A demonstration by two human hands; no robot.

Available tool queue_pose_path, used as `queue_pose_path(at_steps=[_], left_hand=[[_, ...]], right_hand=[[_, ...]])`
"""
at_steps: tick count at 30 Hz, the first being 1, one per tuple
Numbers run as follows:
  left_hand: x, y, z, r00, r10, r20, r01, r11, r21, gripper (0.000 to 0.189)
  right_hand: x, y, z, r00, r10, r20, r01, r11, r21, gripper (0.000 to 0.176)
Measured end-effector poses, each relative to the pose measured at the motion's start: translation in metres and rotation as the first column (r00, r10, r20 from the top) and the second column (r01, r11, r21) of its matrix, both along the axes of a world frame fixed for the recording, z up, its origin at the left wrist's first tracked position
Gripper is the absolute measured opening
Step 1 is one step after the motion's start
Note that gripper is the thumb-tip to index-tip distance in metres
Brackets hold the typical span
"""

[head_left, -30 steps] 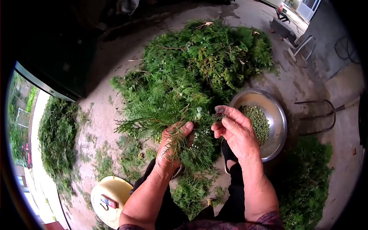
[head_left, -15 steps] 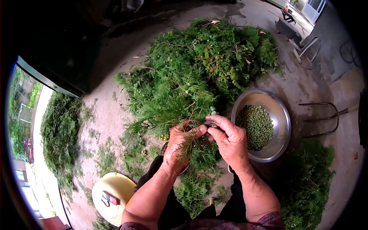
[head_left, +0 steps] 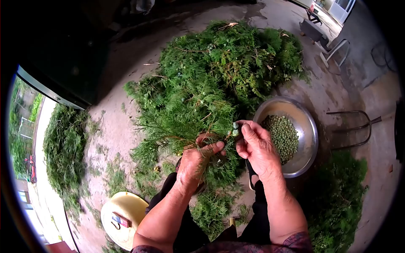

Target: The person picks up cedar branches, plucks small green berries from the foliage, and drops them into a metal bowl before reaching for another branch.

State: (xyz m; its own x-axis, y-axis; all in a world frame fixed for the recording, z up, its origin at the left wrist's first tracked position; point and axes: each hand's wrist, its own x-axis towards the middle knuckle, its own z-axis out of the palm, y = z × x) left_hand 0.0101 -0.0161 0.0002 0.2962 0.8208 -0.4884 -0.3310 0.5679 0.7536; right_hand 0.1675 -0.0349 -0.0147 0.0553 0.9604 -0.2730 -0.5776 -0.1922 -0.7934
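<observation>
My left hand (head_left: 195, 162) is closed around the stem of a leafy conifer branch (head_left: 162, 137), whose flat green sprays fan out to the left. A small cluster of pale green cones (head_left: 235, 129) stands at the twig's end, just right of my left thumb. My right hand (head_left: 260, 147) has its fingers curled at this cluster, the fingertips against the cones. Its palm side is partly hidden. Close to its right is a steel bowl (head_left: 310, 145) holding many loose green cones (head_left: 282, 137).
A large heap of cut branches (head_left: 219, 63) lies ahead, with more piles at left (head_left: 65, 147) and lower right (head_left: 337, 202). A pale yellow round lid or stool (head_left: 112, 211) carries a small red box (head_left: 123, 221). A metal fork (head_left: 367, 126) lies right of the bowl.
My right hand has shifted slightly right, away from my left thumb, and turned toward the cone cluster. The cluster now shows more clearly between the hands. My left hand keeps its hold.
</observation>
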Motion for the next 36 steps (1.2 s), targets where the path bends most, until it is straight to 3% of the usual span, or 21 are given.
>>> queue_pose_path(at_steps=[4, 10, 15, 17, 19, 20, 23, 27, 33, 36], left_hand=[[0.0, -0.002, -0.001, 0.997, -0.049, -0.06, 0.05, 0.999, 0.013, 0.022], [0.0, -0.001, -0.002, 0.986, -0.083, -0.141, 0.085, 0.996, 0.009, 0.018], [-0.002, -0.005, -0.001, 0.995, -0.018, -0.096, 0.017, 1.0, -0.012, 0.014], [-0.002, -0.005, -0.004, 0.996, 0.06, -0.062, -0.062, 0.998, -0.032, 0.019], [-0.001, -0.004, -0.005, 0.993, 0.101, -0.056, -0.102, 0.994, -0.028, 0.023], [-0.001, -0.003, -0.005, 0.993, 0.098, -0.066, -0.1, 0.995, -0.015, 0.024], [0.0, -0.005, -0.005, 0.992, 0.095, -0.083, -0.094, 0.996, 0.005, 0.022], [-0.002, -0.004, -0.003, 0.995, 0.04, -0.094, -0.035, 0.998, 0.054, 0.011], [-0.001, -0.005, -0.005, 0.985, 0.064, -0.162, -0.043, 0.99, 0.134, 0.009], [-0.004, -0.003, -0.009, 0.984, 0.168, -0.066, -0.163, 0.983, 0.082, 0.011]], right_hand=[[-0.002, 0.0, 0.006, 0.992, -0.015, 0.123, 0.017, 1.0, -0.014, 0.027], [-0.004, 0.001, 0.002, 0.971, -0.064, 0.231, 0.062, 0.998, 0.016, 0.013], [0.019, 0.01, 0.0, 0.936, -0.338, 0.095, 0.321, 0.934, 0.159, 0.005], [0.019, 0.007, 0.006, 0.948, -0.296, -0.116, 0.306, 0.948, 0.084, 0.011], [0.016, 0.002, 0.002, 0.962, -0.071, -0.264, 0.095, 0.992, 0.08, 0.017], [0.012, 0.0, 0.002, 0.957, -0.039, -0.288, 0.053, 0.998, 0.038, 0.022], [0.002, -0.001, 0.007, 0.983, -0.011, -0.186, 0.019, 0.999, 0.042, 0.018], [-0.012, -0.003, 0.004, 0.994, 0.004, 0.105, -0.009, 0.999, 0.042, 0.021], [-0.005, -0.004, 0.003, 0.996, -0.043, 0.082, 0.045, 0.999, -0.014, 0.017], [-0.001, -0.004, 0.004, 0.997, -0.074, 0.008, 0.073, 0.997, 0.01, 0.011]])
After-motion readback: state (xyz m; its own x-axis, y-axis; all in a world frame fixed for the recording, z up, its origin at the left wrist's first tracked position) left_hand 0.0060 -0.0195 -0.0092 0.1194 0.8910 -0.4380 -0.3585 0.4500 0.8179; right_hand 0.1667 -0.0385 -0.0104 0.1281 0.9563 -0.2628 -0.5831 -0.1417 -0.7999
